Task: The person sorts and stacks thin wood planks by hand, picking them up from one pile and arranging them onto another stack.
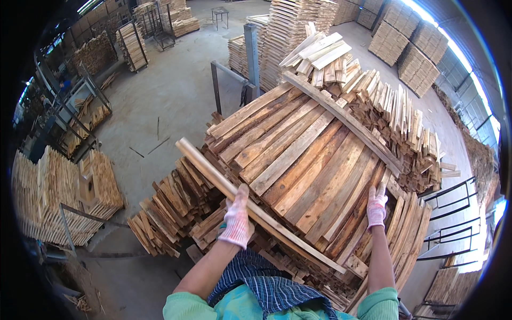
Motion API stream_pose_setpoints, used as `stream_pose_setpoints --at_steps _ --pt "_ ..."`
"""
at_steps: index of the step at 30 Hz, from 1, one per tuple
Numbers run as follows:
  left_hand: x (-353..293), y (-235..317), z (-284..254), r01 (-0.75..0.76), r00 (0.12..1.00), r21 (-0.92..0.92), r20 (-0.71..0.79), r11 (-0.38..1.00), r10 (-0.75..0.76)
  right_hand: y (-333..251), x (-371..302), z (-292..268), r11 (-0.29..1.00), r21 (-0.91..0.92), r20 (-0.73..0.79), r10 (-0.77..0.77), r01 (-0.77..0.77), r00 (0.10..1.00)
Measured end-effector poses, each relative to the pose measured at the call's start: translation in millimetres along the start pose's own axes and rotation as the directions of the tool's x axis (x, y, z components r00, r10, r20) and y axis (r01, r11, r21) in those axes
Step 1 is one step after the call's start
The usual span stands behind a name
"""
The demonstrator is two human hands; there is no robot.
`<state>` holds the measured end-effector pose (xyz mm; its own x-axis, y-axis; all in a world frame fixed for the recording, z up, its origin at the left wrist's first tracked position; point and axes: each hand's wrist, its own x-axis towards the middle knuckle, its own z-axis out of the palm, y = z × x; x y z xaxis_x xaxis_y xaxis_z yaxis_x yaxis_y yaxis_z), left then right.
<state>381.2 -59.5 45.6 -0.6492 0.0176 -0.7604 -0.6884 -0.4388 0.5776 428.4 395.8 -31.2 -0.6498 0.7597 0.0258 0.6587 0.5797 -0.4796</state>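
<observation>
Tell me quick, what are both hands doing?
Left pink-white-gloved hand: closed, holding a long, pale wooden strip.
Right pink-white-gloved hand: open, over flat, brown wooden boards.

Observed from the floor: one long, narrow, pale wooden strip [218, 177], straight and roughly level, gripped in the person's left hand [238, 218], lying crosswise along the near ends of a layer of boards [298, 176], its far-left end projecting beyond them; contact along its full length could not be confirmed. The boards lie flat, side by side, atop a stack, their colour varying from greyish to orange-brown, with some dark streaks. The person's right hand [377, 205] is at the layer's right side, fingers extended over the boards.
</observation>
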Motion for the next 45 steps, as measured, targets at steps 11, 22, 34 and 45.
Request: stream_pose_setpoints --at_steps 11,22,34,45 --pt "1.0 15.1 5.4 -0.006 0.999 -0.067 0.033 0.998 0.008 3.7 -4.1 -3.1 0.998 0.062 0.037 -0.023 0.02 0.999" --pt "26.2 -3.9 8.5 -0.03 0.995 -0.153 0.085 0.988 0.043 6.9 5.7 -3.2 0.998 0.046 0.019 -0.05 0.049 0.999" --pt "145.4 -46.0 -13.4 -0.048 0.992 0.1 -0.109 0.994 0.059 41.6 16.0 2.8 0.955 -0.261 0.03 -0.138 0.141 0.99" --pt "-17.7 52.2 -37.1 -0.238 0.966 -0.119 0.075 0.964 0.248 -182.2 -157.7 -91.8 0.709 0.294 0.493 -0.688 0.641 0.533"
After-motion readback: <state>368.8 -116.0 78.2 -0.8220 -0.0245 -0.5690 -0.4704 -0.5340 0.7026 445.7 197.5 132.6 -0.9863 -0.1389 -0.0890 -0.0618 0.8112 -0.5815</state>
